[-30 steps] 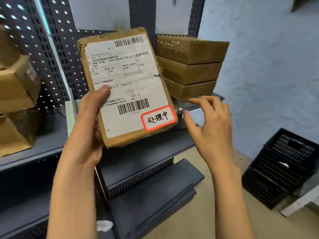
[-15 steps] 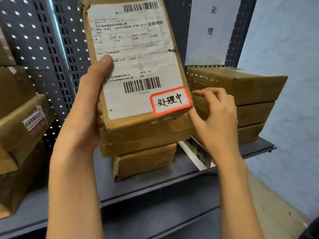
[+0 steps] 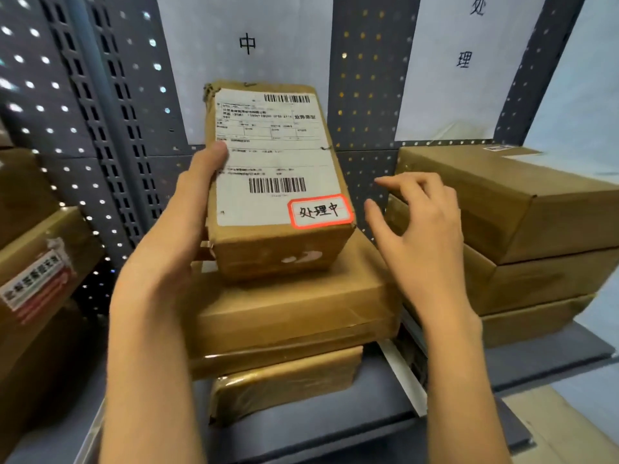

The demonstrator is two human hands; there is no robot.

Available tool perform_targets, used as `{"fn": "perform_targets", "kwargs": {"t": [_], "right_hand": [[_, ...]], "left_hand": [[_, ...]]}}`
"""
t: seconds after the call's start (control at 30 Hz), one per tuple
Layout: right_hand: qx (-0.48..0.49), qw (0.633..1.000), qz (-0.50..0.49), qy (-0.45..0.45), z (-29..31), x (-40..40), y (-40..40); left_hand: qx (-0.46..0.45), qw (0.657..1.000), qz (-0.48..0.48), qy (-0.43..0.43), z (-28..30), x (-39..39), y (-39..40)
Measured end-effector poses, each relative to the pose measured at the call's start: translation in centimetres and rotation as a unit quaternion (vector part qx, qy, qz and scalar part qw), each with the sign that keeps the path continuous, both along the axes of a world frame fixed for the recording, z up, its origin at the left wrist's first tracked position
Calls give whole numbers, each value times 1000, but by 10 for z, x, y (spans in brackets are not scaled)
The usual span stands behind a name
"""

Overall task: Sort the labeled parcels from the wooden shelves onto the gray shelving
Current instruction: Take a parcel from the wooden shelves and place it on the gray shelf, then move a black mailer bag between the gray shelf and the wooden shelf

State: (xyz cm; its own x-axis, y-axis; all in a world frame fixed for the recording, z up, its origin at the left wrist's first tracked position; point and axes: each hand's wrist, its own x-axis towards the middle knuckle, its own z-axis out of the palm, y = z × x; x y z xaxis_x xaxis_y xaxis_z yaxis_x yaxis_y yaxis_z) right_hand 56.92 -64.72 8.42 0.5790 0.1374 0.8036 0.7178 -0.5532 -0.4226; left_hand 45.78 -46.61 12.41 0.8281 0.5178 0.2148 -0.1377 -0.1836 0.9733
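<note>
Cardboard dominates a sorting bay as a person's left hand grips a labeled parcel by its left edge, thumb pressed across the shipping label, face tilted up toward the camera, apparently so the red-bordered handwritten sticker stays readable. The parcel's lower end sits at or just above the centre stack of parcels on the gray shelving; whether it already rests there cannot be told. The right hand hovers just beside it, fingers loosely spread and holding nothing, seemingly ready to steady or square the box. Paper signs on the perforated back panel carry characters like those on the sticker, suggesting this bay is the intended destination. A second stack of three boxes fills the neighbouring bay to the right, beyond a divider, and more cartons crowd the left.
</note>
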Motion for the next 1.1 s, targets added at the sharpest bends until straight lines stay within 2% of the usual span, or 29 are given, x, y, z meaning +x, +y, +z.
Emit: {"fn": "perform_targets", "kwargs": {"t": [0.13,0.2,0.27,0.33,0.4,0.63,0.77,0.97,1.1], "right_hand": [[-10,1000,16,10,-1,10,7],[-9,1000,21,12,-2,13,9],[-13,999,24,16,-3,15,11],[-16,999,27,24,-4,15,11],[-16,999,29,27,-4,13,10],[-22,999,18,16,-5,-3,0],[-21,1000,19,10,-8,-23,-6],[-46,997,54,19,-28,-74,-16],[-68,994,72,39,-53,-118,-22]], "left_hand": [[5,1000,12,20,6,22,35],[-28,997,74,13,1,29,46],[33,993,105,44,1,29,45],[21,989,114,88,0,28,21],[6,993,99,56,-5,18,17],[-21,996,80,35,-10,11,12],[-39,991,118,-51,-17,-9,8],[126,955,226,-148,-53,-65,-13],[229,928,273,-110,-86,-109,-31]]}}
